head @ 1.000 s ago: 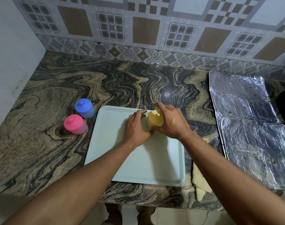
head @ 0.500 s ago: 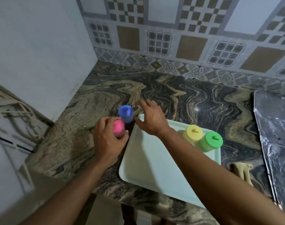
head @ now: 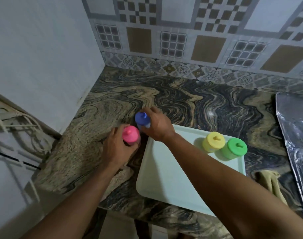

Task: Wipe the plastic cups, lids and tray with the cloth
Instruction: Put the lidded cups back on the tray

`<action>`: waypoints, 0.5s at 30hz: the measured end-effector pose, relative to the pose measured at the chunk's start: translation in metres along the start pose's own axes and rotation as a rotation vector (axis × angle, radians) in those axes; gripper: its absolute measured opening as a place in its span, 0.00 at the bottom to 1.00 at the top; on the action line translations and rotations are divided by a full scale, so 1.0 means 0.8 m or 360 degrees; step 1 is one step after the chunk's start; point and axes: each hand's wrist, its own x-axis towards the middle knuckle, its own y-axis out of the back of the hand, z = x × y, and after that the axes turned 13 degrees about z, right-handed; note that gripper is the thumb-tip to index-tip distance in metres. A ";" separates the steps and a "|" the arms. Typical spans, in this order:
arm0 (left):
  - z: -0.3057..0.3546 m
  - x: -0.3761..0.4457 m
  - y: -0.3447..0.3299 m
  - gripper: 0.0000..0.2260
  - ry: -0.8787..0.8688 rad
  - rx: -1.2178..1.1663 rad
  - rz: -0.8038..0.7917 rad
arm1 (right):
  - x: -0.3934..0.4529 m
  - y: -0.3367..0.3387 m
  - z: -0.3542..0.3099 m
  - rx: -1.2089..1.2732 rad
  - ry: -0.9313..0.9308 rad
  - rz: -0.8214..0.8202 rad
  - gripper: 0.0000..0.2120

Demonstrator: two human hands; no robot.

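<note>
**Cups being gathered onto the tray, two still off it**

Cups first: nearest me, my left hand (head: 118, 149) is curled round the pink-lidded cup (head: 130, 135), which stands on the worktop (head: 88, 145) just off the tray's left edge. Just beyond it, my right hand (head: 157, 125) wraps the blue-lidded cup (head: 142, 119), also on the worktop, close to the tray's far left corner. The two cups stand just beside each other.

The pale tray (head: 166, 175) lies along the worktop's front edge, its near edge about level with it. At its far right corner stand the yellow-lidded cup (head: 213, 141) and the green-lidded cup (head: 235, 148), side by side, all lids on.

The cloth (head: 269, 181) lies crumpled at the worktop's front edge, right of the tray, in neither hand. Further right, a foil sheet (head: 295, 135) covers the worktop's right end.

As I judge it, no wiping is in hand at this moment; I am collecting cups. The next move calls for lifting the pink and blue cups clear over the tray's raised rim and setting them down upright on it, without knocking the pair already there. Whether wiping remains I cannot tell.
</note>
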 end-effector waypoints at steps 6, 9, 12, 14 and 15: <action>0.037 0.021 -0.017 0.31 -0.0172 -0.0149 -0.0105 | -0.061 0.051 0.045 -0.0054 -0.0206 0.0343 0.29; 0.064 0.023 -0.035 0.30 -0.0297 -0.0158 -0.0225 | -0.097 0.068 0.069 -0.0140 -0.0352 0.0403 0.27; 0.087 0.020 -0.053 0.31 -0.0337 -0.0206 -0.0313 | -0.124 0.072 0.084 -0.0194 -0.0443 0.0435 0.27; 0.091 0.016 -0.064 0.30 -0.0361 -0.0194 -0.0353 | -0.134 0.071 0.089 -0.0190 -0.0458 0.0437 0.26; 0.090 0.014 -0.070 0.30 -0.0373 -0.0182 -0.0366 | -0.137 0.072 0.091 -0.0190 -0.0460 0.0439 0.26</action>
